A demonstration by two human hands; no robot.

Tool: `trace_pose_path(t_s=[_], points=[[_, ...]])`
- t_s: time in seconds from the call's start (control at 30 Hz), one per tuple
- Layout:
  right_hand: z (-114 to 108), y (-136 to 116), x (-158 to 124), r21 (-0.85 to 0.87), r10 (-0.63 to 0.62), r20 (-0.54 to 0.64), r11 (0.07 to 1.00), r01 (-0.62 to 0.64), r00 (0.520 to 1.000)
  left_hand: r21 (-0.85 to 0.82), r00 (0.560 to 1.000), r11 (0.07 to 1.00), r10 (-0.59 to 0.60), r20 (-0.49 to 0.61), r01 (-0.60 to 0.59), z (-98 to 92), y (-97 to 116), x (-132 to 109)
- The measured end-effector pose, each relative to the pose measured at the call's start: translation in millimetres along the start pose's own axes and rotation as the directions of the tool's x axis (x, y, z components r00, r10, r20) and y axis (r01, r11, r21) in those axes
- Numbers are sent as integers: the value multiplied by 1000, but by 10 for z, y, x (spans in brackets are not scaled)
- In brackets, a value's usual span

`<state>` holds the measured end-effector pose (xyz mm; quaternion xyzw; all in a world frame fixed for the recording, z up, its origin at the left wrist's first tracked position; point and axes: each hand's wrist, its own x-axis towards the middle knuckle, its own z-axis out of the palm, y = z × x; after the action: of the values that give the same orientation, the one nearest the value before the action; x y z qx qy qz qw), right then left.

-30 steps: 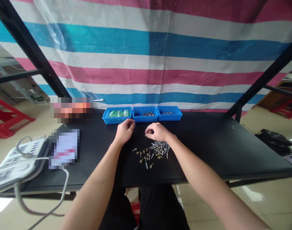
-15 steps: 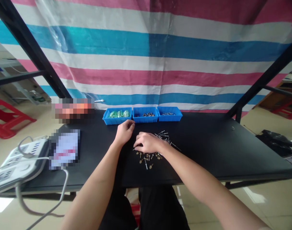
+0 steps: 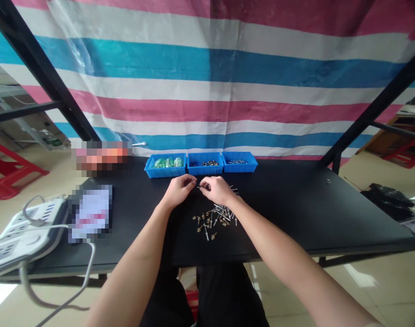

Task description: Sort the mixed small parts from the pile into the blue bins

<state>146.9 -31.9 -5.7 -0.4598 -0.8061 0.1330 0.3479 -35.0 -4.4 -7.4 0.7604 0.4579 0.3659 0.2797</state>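
Note:
My left hand [image 3: 180, 190] is closed in a pinch just in front of the blue bins; whatever it holds is too small to name. Close to its right, my right hand [image 3: 217, 190] pinches a thin silvery piece, too small to make out, that points toward my left fingertips. Below my right hand lies a mixed pile of silver rivets [image 3: 224, 211] and brass-coloured screws [image 3: 213, 236]. Behind the hands stand the left blue bin [image 3: 165, 171] with green plastic packets, the middle blue bin [image 3: 205, 170] with brownish metal parts, and the right blue bin [image 3: 240, 168] with silver pins.
On the black table [image 3: 296, 209], a white power strip [image 3: 40, 227] with cables lies at the left beside a blurred flat item [image 3: 91, 211]. A blurred orange item [image 3: 105, 156] is behind them. Black frame posts rise at both sides before a striped sheet [image 3: 193, 109].
My right hand has moved up and away from the pile, toward my left hand, uncovering more rivets and screws. My left hand has shifted slightly right, and the fingertips are now nearly together.

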Motion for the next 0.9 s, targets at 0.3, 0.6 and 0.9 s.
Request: trace_pose_path(t_s=[0.3,0.6,0.9], points=[[86,71,14,7,48,-142,999,-48,989,49,993,998,45,107,-50,15,53,-23],[104,43,11,0,53,-156,999,-54,986,95,995,993,59,87,-67,28,37,-29],[132,73,13,137,98,-178,988,-74,979,46,994,995,84,63,-87,31,65,-40]])
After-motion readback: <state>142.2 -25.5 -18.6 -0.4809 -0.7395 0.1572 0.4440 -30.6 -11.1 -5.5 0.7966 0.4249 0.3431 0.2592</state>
